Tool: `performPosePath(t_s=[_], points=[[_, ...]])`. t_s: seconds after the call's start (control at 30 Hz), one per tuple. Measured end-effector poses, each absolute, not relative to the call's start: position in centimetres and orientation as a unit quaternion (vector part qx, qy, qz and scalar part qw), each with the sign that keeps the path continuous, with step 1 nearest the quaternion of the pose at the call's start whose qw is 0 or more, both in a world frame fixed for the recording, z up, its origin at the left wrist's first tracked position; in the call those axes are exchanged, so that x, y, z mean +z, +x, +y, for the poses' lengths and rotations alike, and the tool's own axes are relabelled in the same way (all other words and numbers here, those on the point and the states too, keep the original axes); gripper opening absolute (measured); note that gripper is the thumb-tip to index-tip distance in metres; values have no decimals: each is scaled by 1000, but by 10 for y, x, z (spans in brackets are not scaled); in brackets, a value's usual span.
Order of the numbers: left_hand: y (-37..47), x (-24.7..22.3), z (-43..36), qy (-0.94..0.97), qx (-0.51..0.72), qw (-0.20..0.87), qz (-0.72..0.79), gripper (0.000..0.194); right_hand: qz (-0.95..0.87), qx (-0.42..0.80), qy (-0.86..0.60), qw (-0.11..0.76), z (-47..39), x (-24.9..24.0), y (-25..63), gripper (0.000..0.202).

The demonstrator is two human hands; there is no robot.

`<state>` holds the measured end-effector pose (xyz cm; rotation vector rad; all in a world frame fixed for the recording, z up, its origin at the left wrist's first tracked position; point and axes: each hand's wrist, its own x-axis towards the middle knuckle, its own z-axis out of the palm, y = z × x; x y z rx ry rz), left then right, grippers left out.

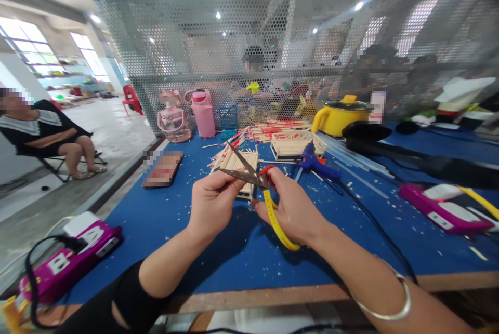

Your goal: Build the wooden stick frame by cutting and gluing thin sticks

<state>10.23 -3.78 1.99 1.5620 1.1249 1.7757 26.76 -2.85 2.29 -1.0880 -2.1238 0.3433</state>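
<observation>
My right hand [292, 206] grips scissors [255, 178] with a red part and a yellow band on the handle. Their blades are spread and point up and left. My left hand [212, 206] is closed in a pinch just below the lower blade; what it holds, if anything, is too small to make out. Right behind both hands lies a small frame of pale wooden sticks [247, 160], partly hidden by the scissors. Beyond it are many red-tipped sticks [273, 129] in a loose pile. A second stick frame [290, 149] stands to the right, beside a blue glue gun [314, 162].
At left on the blue table [156, 251] lie a phone-like slab [163, 169] and a purple power strip [74, 258]; another power strip [440, 209] lies right. Pink bottles [203, 116], a yellow pot [341, 118] and clear glue sticks [354, 155] stand or lie farther back. A person [42, 126] sits left.
</observation>
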Motion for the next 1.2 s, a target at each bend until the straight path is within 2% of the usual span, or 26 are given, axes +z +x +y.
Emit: performPosePath(t_s=[0.3,0.53,0.83,0.93,1.07,1.2], points=[[99,17,-38,600,656,211,406,11,-827,158,-412,347,-31,27,269,30],[97,17,-37,613,652,191,403,10,-821,170,-424,343,-30,26,272,21],[99,20,-36,620,662,153,392,8,-807,150,-461,336,-26,21,274,21],[101,19,-36,624,663,140,389,8,-806,162,-461,335,-23,17,275,16],[105,15,-36,640,654,147,376,10,-806,189,-445,342,-19,15,274,10],[106,16,-36,616,660,177,392,8,-791,184,-467,350,-20,18,270,19]])
